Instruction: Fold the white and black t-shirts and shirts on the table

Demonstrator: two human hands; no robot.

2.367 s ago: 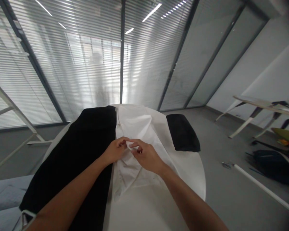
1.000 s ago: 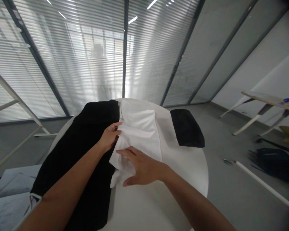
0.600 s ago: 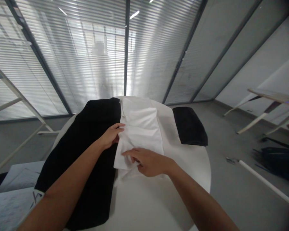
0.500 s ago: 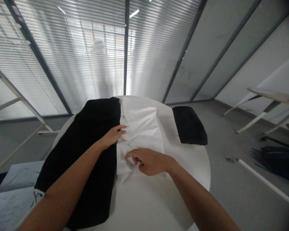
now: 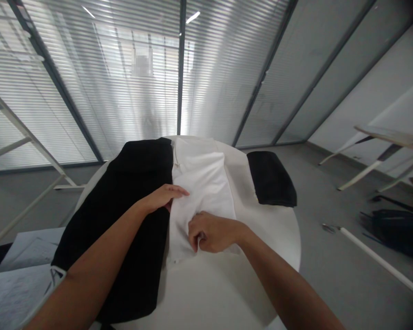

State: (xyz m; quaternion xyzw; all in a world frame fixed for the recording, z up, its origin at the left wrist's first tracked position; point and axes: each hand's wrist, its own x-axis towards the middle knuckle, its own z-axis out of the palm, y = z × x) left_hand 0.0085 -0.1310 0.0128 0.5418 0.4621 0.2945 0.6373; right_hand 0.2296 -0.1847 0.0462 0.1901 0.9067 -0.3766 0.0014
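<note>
A folded white cloth, slightly creased, lies in the middle of the round white table. My left hand rests at its left edge, fingers stretched out over the fabric; the thumb is partly hidden. Lower down, my right hand is closed, its fingers curled down against the cloth near the front edge. The fingertips are partly out of sight. A large black cloth is spread along the left of the table under my left forearm. On the right lies a small folded black cloth.
A glass partition with blinds stands behind the table. At left are a white metal frame and papers. On the right are a wooden-topped table, a dark bag and a white pole on the floor.
The white cloth's front flap was lifted and folded about, then laid down flatter toward me. My left hand slid slightly right onto the fabric. My right hand's extended index finger has curled in.
</note>
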